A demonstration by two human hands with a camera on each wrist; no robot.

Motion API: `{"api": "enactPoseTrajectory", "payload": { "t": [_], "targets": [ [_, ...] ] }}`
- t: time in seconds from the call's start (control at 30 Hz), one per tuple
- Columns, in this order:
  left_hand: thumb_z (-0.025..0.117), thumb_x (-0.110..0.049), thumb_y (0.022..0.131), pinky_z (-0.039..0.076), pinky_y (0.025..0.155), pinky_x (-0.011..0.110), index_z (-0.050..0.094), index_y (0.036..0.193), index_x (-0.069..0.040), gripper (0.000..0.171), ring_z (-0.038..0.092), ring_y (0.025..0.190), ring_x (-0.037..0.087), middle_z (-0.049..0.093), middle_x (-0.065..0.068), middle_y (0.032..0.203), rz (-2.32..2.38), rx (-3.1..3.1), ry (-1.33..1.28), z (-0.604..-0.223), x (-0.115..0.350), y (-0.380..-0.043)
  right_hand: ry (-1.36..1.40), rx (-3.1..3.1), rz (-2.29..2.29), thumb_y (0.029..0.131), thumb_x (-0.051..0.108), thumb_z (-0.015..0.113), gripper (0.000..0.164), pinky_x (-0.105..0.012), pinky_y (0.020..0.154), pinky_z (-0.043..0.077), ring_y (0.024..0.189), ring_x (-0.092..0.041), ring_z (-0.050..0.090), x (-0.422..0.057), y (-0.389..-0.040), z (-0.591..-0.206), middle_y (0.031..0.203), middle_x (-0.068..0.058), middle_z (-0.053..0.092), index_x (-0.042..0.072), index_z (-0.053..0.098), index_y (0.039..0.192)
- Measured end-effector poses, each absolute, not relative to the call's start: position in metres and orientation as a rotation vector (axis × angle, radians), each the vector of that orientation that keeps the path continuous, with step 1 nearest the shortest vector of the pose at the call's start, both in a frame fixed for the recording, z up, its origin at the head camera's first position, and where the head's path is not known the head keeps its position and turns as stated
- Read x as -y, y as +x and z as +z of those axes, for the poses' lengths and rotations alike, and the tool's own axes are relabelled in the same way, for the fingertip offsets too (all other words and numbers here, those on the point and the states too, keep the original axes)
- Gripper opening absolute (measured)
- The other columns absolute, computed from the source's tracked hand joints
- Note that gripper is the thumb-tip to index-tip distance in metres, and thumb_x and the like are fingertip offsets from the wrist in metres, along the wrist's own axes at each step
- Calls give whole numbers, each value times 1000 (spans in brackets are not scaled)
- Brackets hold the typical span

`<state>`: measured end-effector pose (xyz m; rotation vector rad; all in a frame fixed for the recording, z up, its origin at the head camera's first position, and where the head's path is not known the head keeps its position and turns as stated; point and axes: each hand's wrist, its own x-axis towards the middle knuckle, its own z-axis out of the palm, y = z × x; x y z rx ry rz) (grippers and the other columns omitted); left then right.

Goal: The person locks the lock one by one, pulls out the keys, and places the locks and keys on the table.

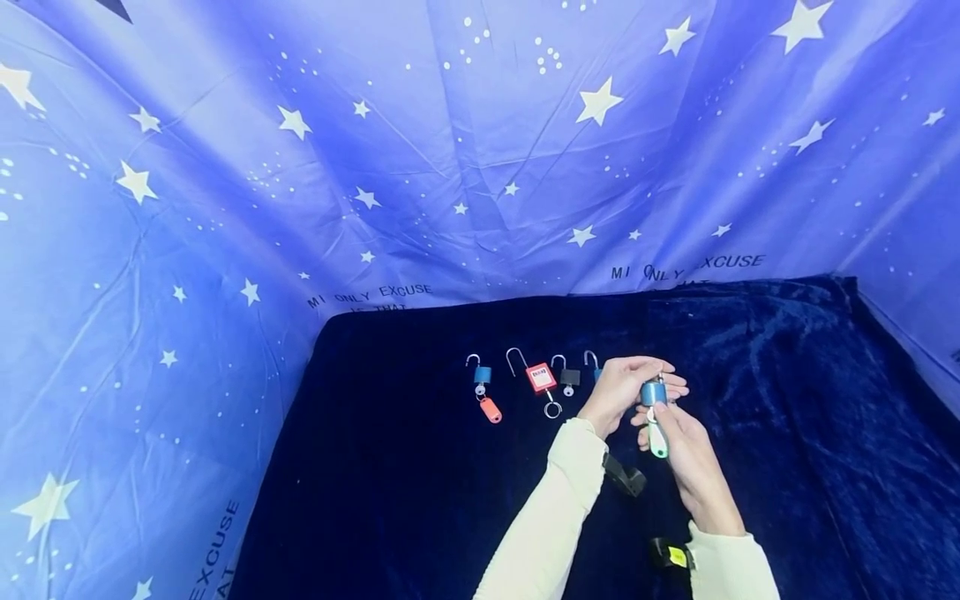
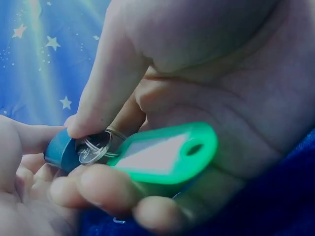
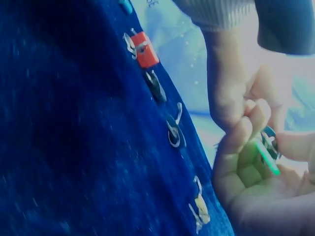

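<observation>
Both hands hold a blue padlock above the dark cloth. A small key sits at its bottom, and a green key tag hangs from the key's ring. My left hand grips the padlock's upper end, its fingers partly covering the shackle. From below, my right hand holds it, thumb at the key end and fingers curled behind the tag. Just left of the hands lies another blue padlock, partly covered by the left hand.
Left of the hands lie a black padlock, a red padlock and a blue padlock with an orange tag, shackles open. A yellowish padlock shows in the right wrist view. Starry fabric hangs behind the dark cloth.
</observation>
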<state>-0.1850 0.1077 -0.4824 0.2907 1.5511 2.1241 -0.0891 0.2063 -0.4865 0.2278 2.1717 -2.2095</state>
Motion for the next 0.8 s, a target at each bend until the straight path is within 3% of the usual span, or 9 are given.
{"api": "enactPoseTrajectory", "payload": {
  "t": [0.23, 0.53, 0.67, 0.8],
  "targets": [
    [57, -24, 100, 59, 80, 34, 70, 108, -1, 28, 75, 92, 25, 75, 20, 101, 2123, -1502, 350, -480, -110, -184, 264, -2019, -2397, 107, 33, 44, 39, -23, 65, 52, 68, -6, 61, -204, -85, -489, 87, 7, 67, -3, 55, 117],
    [57, -31, 99, 52, 57, 20, 69, 96, 1, 34, 76, 80, 17, 76, 18, 93, 2099, -1619, 312, -477, -112, -181, 245, -1965, -2486, 107, 30, 43, 37, -22, 64, 52, 69, -6, 60, -201, -84, -483, 86, 6, 64, -5, 54, 113],
    [59, -30, 97, 53, 63, 20, 71, 91, -1, 32, 75, 75, 16, 77, 14, 85, 2123, -1668, 245, -474, -115, -178, 280, -1914, -2566, 107, 28, 44, 34, -22, 63, 52, 67, -6, 58, -198, -85, -481, 83, 5, 62, -3, 56, 107],
    [61, -27, 96, 59, 71, 26, 72, 89, -1, 29, 76, 76, 22, 76, 16, 84, 2181, -1613, 179, -473, -118, -175, 321, -1886, -2599, 106, 29, 45, 31, -22, 63, 52, 66, -6, 58, -197, -84, -480, 80, 5, 60, 0, 57, 105]
  ]
}}
